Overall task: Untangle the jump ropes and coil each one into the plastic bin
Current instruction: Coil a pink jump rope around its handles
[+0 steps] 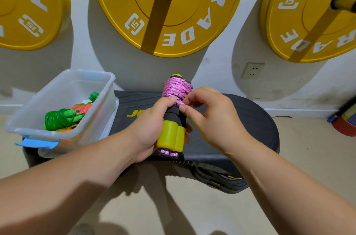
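Observation:
A pink braided jump rope (176,87) is wound tightly around its two black handles with yellow-green end caps (171,136), held side by side and upright above a black step platform. My left hand (149,127) grips the paired handles around their middle. My right hand (207,113) pinches the last turn of pink rope against the handles just below the winding. At the left stands a clear plastic bin (38,130) with blue latches; a coiled green rope (57,119) and an orange-red rope (81,108) lie inside.
The black step platform (240,119) lies against the wall on a beige floor, with the bin on its left end. Yellow weight plates (192,13) hang on wall pegs above. A wall socket (252,70) sits at the right, and a red-and-blue object (344,123) at the far right.

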